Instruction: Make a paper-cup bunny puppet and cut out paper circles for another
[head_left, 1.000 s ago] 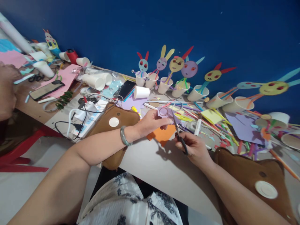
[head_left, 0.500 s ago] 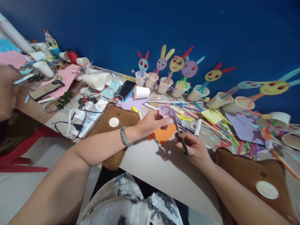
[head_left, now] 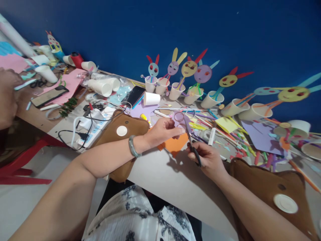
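Observation:
My right hand (head_left: 207,155) grips black-handled scissors (head_left: 195,154), their blades pointing up and away from me. Just left of the blades, my left hand (head_left: 164,132) has its thumb and fingers pinched together; a small pale piece seems to be at the fingertips, too small to make out. Beneath both hands lies orange paper (head_left: 177,144) on the grey table (head_left: 155,170). Purple paper (head_left: 142,109) is behind my left hand, and a white marker (head_left: 212,134) stands out beside my right hand.
Paper cups with rabbit-faced figures (head_left: 189,68) line the blue wall. Brown cushions (head_left: 265,180) flank my arms. Left are a power strip (head_left: 96,129), a phone (head_left: 134,96) and another person's hand (head_left: 8,97). Pens and paper scraps (head_left: 238,152) lie at the right.
The fingers of my left hand have shifted slightly near the scissor blades. My right hand and the scissors are almost unmoved.

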Demonstrator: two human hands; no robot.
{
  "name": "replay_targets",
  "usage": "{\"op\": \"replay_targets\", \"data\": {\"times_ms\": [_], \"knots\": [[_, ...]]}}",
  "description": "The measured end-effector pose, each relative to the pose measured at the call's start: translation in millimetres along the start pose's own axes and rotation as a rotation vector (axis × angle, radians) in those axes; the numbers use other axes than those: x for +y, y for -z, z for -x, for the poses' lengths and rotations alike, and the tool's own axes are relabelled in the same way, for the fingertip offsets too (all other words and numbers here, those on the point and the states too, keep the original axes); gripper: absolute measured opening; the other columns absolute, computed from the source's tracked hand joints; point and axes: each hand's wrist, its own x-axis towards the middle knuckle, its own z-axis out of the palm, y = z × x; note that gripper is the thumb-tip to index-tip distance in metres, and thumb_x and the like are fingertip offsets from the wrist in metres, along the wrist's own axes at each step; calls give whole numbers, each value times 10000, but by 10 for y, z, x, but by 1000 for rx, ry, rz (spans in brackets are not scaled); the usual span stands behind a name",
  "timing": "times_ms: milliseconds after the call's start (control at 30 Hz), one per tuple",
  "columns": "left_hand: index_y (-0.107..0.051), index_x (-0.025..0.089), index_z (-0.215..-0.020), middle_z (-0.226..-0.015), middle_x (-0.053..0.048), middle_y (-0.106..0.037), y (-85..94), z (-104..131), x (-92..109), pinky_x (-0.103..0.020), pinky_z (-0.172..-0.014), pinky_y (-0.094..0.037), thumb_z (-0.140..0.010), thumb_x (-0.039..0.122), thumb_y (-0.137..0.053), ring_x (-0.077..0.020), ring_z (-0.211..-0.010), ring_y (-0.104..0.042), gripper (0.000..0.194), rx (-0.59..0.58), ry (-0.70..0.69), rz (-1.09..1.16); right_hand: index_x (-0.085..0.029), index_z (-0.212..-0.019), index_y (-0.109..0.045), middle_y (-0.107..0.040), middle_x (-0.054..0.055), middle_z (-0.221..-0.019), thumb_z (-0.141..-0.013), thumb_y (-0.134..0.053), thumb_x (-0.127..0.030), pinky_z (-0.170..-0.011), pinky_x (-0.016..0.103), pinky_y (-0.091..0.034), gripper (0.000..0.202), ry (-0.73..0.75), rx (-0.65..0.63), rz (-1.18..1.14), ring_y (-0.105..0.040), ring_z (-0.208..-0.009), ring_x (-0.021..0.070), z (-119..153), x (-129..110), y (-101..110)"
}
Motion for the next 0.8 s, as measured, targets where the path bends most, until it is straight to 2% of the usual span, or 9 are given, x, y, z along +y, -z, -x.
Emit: {"op": "replay_targets", "data": {"times_ms": [800], "knots": [[-597, 151, -675, -650, -11, -650, 17, -12, -40, -237, -653, -492, -801, 356, -761, -85, -629, -594, 291, -23, -34, 29, -205, -702, -723, -675, 25, -620, -651, -886, -549, -494, 248, -436, 385, -17, 14, 5, -550, -532, 134, 6, 12, 3]]}}
